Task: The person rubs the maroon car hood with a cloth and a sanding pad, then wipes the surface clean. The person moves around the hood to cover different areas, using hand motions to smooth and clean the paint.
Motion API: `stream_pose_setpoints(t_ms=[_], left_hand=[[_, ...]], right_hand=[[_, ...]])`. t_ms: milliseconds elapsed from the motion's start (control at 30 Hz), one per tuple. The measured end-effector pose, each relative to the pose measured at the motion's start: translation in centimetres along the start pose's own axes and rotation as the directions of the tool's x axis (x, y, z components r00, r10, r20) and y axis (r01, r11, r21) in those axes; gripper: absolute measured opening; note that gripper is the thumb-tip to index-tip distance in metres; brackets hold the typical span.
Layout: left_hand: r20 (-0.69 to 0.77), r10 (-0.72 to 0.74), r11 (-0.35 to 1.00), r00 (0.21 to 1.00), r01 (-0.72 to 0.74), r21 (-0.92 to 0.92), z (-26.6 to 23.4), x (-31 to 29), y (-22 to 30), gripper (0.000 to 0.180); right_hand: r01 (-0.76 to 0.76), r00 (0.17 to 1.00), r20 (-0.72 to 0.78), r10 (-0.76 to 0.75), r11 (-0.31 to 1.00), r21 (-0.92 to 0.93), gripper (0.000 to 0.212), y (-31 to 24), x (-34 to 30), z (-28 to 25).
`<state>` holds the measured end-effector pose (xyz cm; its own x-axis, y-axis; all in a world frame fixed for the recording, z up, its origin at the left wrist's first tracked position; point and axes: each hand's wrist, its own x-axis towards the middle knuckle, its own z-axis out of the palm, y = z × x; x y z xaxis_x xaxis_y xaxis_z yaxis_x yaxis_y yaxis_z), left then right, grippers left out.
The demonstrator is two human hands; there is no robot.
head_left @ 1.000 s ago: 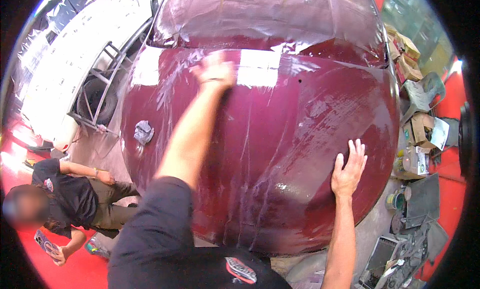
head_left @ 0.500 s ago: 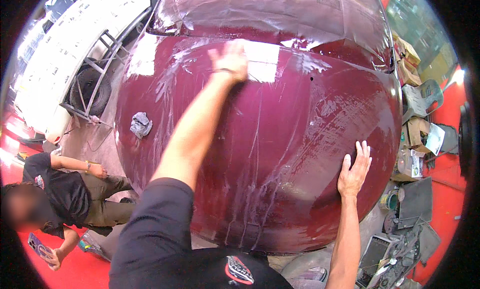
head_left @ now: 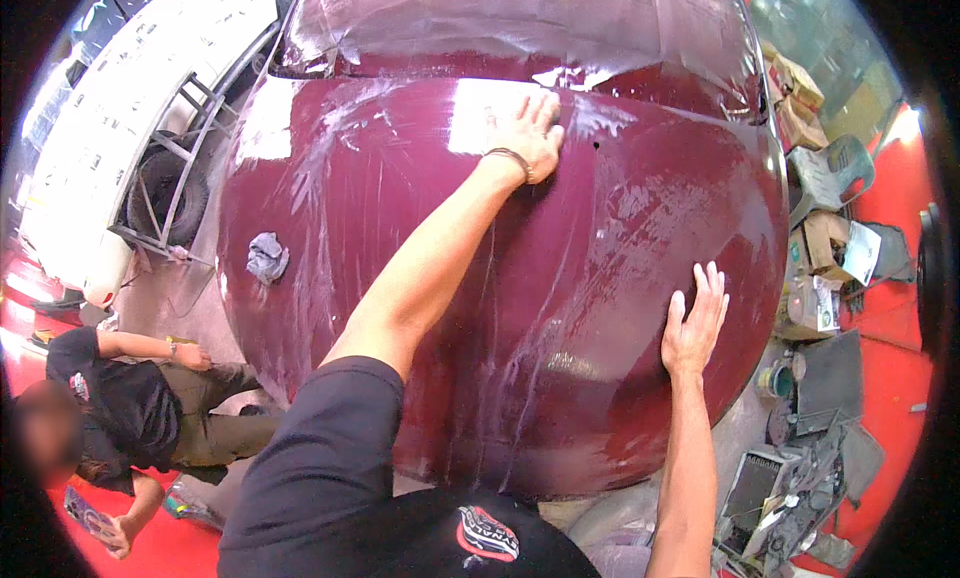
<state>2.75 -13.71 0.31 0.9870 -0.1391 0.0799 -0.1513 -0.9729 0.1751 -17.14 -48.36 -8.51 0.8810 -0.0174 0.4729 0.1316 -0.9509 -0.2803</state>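
As the left hand (head_left: 527, 138) slides rightward over the maroon hood (head_left: 530, 278), right hand (head_left: 692, 330) staying put, both hands' fingers (head_left: 711, 283) spread

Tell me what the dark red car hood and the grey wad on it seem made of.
Hood: probably painted metal, glossy, judging by its bright reflections. Grey wad: likely cloth, dull, given its crumpled folds, though paper is possible.

A maroon car hood (head_left: 520, 288) is touched by the flat left hand (head_left: 525, 138) near its top, the right hand (head_left: 695, 323) lower down.
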Motion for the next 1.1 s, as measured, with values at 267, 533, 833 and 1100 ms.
stream_pose_setpoints(t_ms=[267, 533, 833, 1100], left_hand=[[-0.042, 0.216, 0.974, 0.976, -0.212, 0.079, 3.6, -21.5, 2.3, 0.068], [-0.027, -0.007, 0.994, 1.000, 0.010, 0.109, 0.4, -0.4, 1.3, 0.072], [0.064, 0.216, 0.969, 0.974, -0.222, 0.109, 5.2, -26.5, 7.2, 0.070], [0.027, -0.247, 0.961, 0.969, 0.241, 0.138, -0.3, -3.6, 1.3, 0.071]], right_hand=[[-0.040, 0.998, -0.055, 0.039, 0.999, -0.021, 0.056, 0.3, 0.1, -0.1], [0.013, 0.998, -0.066, -0.009, 0.998, 0.067, 0.056, -1.3, 0.7, 0.1], [-0.023, 0.991, -0.132, 0.030, 0.998, 0.059, 0.056, 0.9, 0.1, 0.2], [0.019, 0.994, -0.111, -0.007, 0.995, 0.102, 0.057, -1.1, 0.3, 0.4]])
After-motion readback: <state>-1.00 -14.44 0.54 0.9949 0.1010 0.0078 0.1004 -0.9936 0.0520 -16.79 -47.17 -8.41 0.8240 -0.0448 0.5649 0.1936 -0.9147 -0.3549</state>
